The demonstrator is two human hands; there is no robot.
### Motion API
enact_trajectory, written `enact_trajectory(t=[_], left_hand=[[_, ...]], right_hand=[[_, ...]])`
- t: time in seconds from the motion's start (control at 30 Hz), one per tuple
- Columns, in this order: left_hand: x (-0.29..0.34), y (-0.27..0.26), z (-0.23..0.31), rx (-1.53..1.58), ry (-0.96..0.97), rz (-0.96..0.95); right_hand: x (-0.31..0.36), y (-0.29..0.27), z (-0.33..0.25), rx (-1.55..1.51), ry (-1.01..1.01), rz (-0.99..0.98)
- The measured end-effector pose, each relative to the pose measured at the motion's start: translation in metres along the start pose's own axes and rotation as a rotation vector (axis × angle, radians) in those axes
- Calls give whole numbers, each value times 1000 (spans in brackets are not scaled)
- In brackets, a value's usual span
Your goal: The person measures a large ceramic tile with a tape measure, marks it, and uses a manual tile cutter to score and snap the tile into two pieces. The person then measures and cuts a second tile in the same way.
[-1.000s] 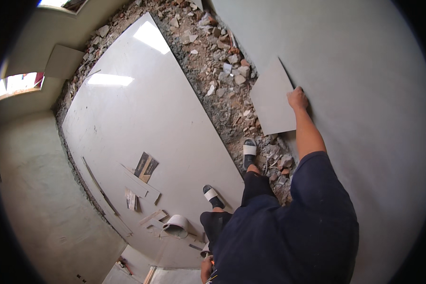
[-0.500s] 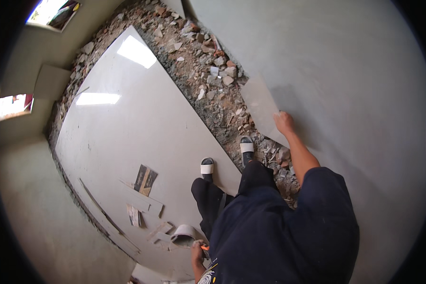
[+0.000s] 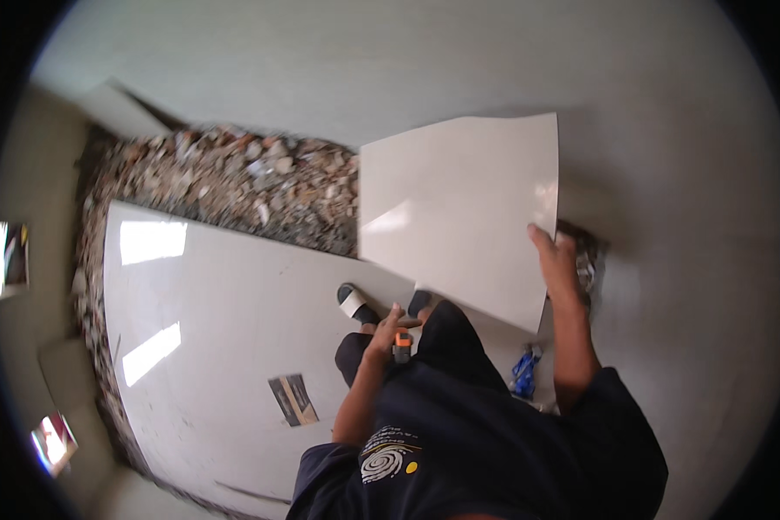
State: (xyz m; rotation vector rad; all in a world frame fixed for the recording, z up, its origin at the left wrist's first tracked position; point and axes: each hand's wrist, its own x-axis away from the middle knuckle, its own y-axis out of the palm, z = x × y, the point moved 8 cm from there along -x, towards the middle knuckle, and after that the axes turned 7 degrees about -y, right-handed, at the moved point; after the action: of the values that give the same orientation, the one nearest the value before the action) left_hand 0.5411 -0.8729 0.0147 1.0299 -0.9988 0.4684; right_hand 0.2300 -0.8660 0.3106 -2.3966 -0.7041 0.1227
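My right grip (image 3: 559, 260) clasps the tile (image 3: 459, 204) edge.
Likely stiff, brittle; I'd take opposite edges. Left grip (image 3: 383, 338) half-spread; hold on orange tool (image 3: 402, 346) unclear.

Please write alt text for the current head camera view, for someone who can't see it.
A person's right hand grips the edge of a large glossy pale panel; the left hand is beside an orange-and-black device. Rubble runs between a shiny pale floor and a grey wall.

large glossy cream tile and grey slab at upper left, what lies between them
The head view shows loose brown-grey rubble between the tile and the slab.
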Motion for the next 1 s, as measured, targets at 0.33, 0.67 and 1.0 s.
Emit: enact_trajectory(t=[0.33, 0.67, 1.0], left_hand=[[-28, 119, -105, 66, -160, -53], [-90, 255, -204, -607, -269, -141], [-155, 369, -232, -788, -430, -121]], right_hand=[[229, -175, 214, -219, 515, 418], [413, -287, 404, -465, 927, 734], [468, -331, 455, -508, 895, 994]])
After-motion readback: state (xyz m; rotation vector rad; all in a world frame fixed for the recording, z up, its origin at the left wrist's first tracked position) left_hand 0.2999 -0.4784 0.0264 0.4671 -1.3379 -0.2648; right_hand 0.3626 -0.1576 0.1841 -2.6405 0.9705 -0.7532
